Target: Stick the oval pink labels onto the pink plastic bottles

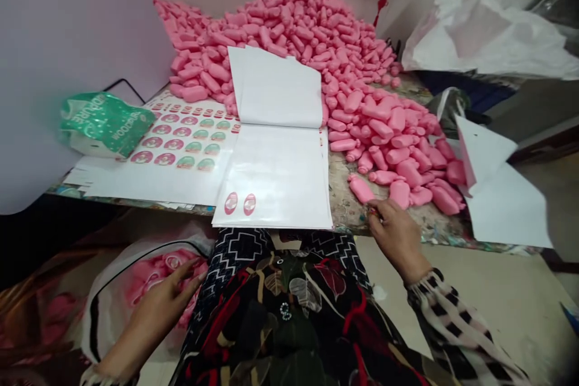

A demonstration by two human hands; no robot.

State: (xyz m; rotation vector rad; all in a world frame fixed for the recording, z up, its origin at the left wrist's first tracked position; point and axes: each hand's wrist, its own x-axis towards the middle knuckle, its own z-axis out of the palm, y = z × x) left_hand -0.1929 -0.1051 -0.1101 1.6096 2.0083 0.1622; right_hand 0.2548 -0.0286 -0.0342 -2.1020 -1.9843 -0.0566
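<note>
Pink plastic bottles [312, 54] lie heaped across the back of the table [434, 230], from top centre to the right of the frame, on their sides with long axes pointing every way, many half buried or cut off behind an open white booklet [275, 157]. One bottle [361, 189] lies at the front edge of the heap, its long axis slanting from upper left to lower right; its neck is hard to make out. Just below it, the right hand [398, 238] has its fingers pressed together, pinching a small object [373, 211] too hidden to identify. At lower left, the left hand [151, 319] is open with its fingers extended, beside a white bag with a pink rose print [154, 283]; whether the fingertips touch it is unclear. Two oval pink labels [240, 204] sit on the booklet's lower page. To its left lies a sheet of round labels [181, 139], partly under a green-wrapped pack [106, 123]. Loose white paper [504, 199] lies at the right end of the table.
</note>
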